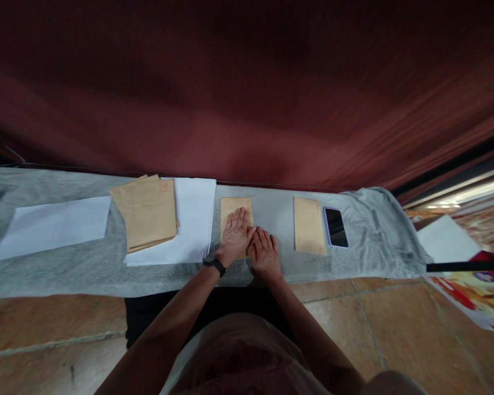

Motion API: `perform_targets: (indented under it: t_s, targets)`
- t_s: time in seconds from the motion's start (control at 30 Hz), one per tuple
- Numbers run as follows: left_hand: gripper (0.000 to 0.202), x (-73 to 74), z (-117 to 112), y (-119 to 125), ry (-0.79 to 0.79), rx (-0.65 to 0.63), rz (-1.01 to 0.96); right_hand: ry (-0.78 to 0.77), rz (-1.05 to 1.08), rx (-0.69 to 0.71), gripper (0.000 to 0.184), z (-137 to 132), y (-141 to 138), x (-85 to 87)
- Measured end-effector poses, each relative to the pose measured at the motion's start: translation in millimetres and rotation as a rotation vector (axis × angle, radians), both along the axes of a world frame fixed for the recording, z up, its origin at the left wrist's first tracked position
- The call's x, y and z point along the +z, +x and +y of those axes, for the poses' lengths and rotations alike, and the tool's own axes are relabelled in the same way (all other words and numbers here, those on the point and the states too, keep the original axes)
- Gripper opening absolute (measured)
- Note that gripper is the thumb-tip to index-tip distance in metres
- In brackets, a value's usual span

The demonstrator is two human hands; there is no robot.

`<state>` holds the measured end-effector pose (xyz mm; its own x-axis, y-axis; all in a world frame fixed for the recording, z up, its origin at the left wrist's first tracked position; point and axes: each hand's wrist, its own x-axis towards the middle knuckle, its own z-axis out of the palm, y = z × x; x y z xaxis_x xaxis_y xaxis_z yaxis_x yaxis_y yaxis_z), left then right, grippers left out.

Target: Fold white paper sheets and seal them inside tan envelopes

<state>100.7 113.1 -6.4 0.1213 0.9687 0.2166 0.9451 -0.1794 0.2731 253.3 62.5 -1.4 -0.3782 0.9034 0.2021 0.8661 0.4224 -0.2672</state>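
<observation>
currently, the left hand [237,230] lies palm down on the central envelope [229,205], its fingers extended, slightly parted and pointing toward the far side; it presses flat and grips nothing. the right hand [265,251] is positioned at the right edge of the same envelope, its fingers lightly bent and close together, with the thumb side near the left thumb; whether it pinches the edge cannot be told. the central envelope is tan, rectangular and flat, set lengthwise from near to far, with a faint reddish print at its far right corner; the hands cover much of its near half. it rests on a grey cloth [278,211]. at left, a narrow strip of cloth separates it from a stack of white paper [195,219], partly overlapped by a fanned pile of tan envelopes [150,216]. at right, a wider span of cloth extends to a single tan envelope [309,226], with a phone [336,227] just beside it. the dark red panel [247,120] bounds the far edge; the near edge of the cloth runs just in front of the body.
</observation>
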Motion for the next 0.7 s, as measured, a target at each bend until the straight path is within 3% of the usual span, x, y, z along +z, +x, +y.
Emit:
perform_targets:
  t_s: [0.7]
  targets:
    - [0.07, -7.6, -36, -17, 0.054, 0.138, 0.0, 0.001, 0.006, -0.002, 0.05, -2, 0, 1.7]
